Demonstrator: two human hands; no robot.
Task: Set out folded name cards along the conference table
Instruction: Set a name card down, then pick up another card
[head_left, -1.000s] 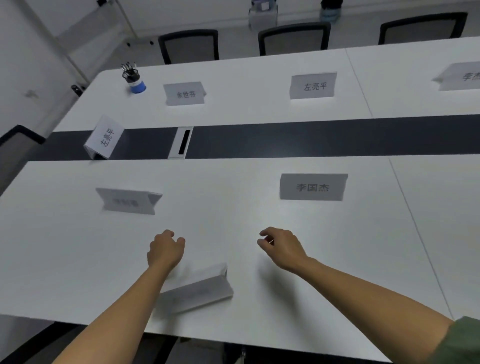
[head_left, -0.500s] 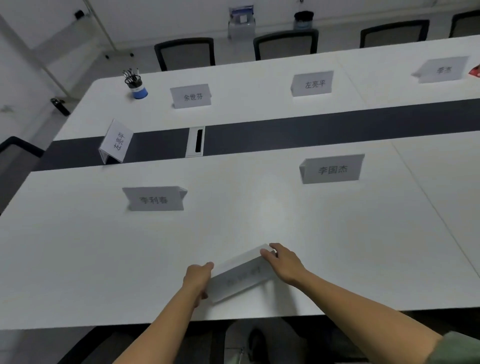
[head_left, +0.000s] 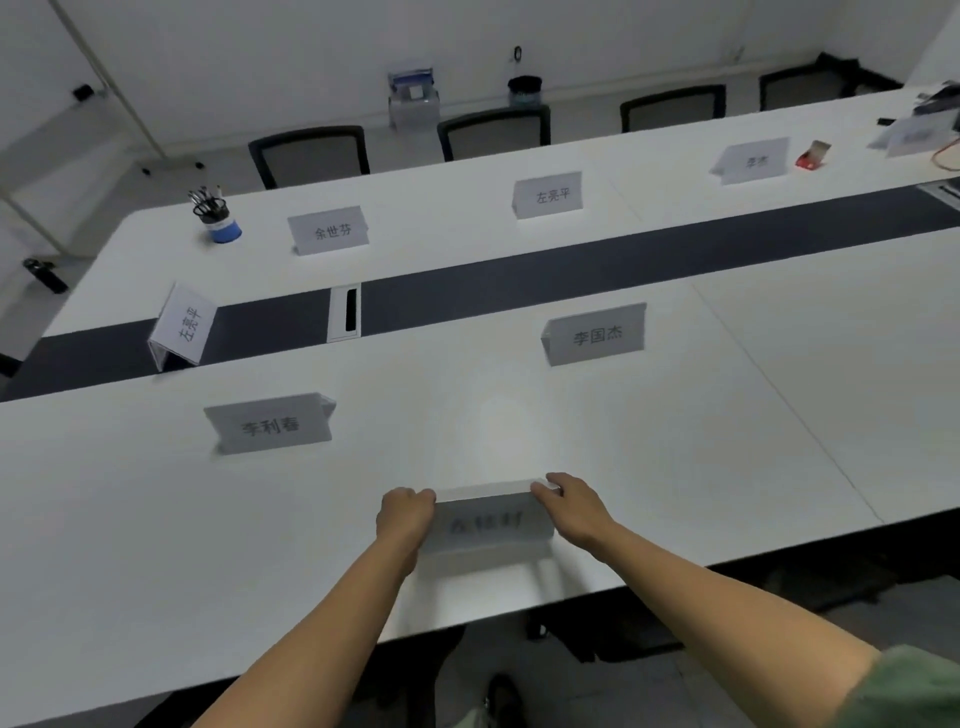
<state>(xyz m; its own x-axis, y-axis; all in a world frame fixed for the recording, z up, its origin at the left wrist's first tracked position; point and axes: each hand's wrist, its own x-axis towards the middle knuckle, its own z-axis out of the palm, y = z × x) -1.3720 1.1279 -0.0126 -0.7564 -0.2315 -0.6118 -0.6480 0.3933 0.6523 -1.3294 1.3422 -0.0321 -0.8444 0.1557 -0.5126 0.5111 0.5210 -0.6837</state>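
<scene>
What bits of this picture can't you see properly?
Head view only.
- Name on the held card: blurred, unreadable.
- Name on the far card beside the red object: too small.
- Red object itself: too small to identify.
- Edge card, far right: blurred.

nearest name card (head_left: 493, 525) print blurred, far-right card (head_left: 914, 136) print unreadable, dark object (head_left: 941, 101) cut by right edge
</scene>
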